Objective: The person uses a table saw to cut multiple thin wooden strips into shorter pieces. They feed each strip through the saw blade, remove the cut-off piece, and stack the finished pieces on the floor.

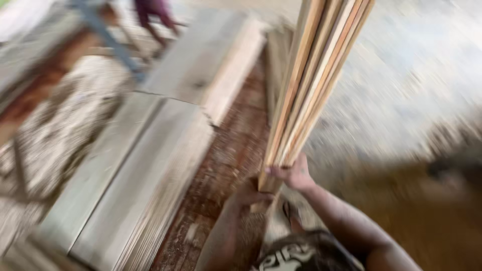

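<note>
**Two hands grip a bundle of wood strips**

Both hands close around the bottom end of an upright bundle of strips point(314, 75): the left hand point(249, 193) underneath, the right hand point(296, 174) wrapped round just above. Left of the hands, pale planks point(150, 165) lie stacked on the floor point(231, 150). The view is blurred.

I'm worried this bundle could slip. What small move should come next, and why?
Probably slide the left hand further under the wooden slats: both hands grip only their bottom ends, the right hand just above, while the long bundle leans away overhead.
</note>
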